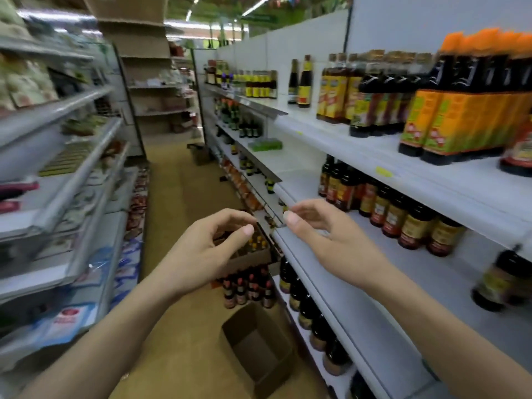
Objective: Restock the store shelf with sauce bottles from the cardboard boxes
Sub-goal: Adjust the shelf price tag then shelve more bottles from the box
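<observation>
Both hands empty, fingers loosely curled, holding nothing: left hand [210, 249] hangs over the aisle, right hand [331, 237] hovers just above the front lip of the middle shelf [331, 286]. My read: between placements, about to reach down for more stock. Sauce bottles already shelved sit as a dark-glass row [403, 214] pushed back on that shelf, labels facing out, with bare white board in front and to the right, so there's room to fill. Supply is on the floor: open cardboard box [247, 254] with small capped bottles, behind the left hand, and a cluster of red-capped bottles [250, 289] standing just beside it. Nearer box [259, 344] looks empty, flaps up. Upper shelf carries tall orange-capped bottles [466, 105], tightly faced. Shelves are smooth painted metal with rounded price-strip edges; bottles glossy glass or plastic, can't tell which. Frame is motion-blurred at the edges.
</observation>
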Available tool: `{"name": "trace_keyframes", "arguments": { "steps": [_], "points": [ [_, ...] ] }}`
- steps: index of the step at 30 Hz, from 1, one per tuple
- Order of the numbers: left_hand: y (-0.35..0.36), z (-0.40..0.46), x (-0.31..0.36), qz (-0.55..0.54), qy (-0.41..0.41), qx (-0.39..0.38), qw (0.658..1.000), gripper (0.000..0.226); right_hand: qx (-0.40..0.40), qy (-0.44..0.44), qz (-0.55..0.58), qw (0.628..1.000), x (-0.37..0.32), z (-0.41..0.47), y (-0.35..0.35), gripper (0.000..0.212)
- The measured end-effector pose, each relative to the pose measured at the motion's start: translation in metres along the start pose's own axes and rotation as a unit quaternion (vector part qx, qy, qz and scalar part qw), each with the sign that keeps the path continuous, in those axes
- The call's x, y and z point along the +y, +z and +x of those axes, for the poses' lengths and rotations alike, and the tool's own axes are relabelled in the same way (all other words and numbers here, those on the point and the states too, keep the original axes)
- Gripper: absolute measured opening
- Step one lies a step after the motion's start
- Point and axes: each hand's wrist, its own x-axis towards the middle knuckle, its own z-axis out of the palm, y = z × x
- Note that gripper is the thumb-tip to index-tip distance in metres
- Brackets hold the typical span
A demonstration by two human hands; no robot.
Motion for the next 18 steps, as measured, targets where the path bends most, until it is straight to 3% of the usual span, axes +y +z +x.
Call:
{"name": "trace_keyframes", "arguments": {
  "steps": [8,10,14,18],
  "points": [
    [-0.108,0.013,-0.093,0.014,-0.013,0.02,1.0,0.018,-0.027,-0.013,-0.019,0.999,-0.028,0.089,0.11,0.046],
    [-0.138,0.021,-0.124,0.031,-0.02,0.018,0.999,0.019,-0.033,-0.015,-0.022,0.999,-0.035,0.114,0.136,0.054],
    [-0.178,0.046,-0.186,0.075,-0.035,-0.01,0.997,0.023,-0.02,0.001,-0.018,1.0,-0.032,0.167,0.182,0.057],
    [-0.188,0.079,-0.238,0.092,-0.044,-0.068,0.992,0.019,-0.018,0.057,0.01,0.998,-0.012,0.199,0.218,0.041]
  ]
}}
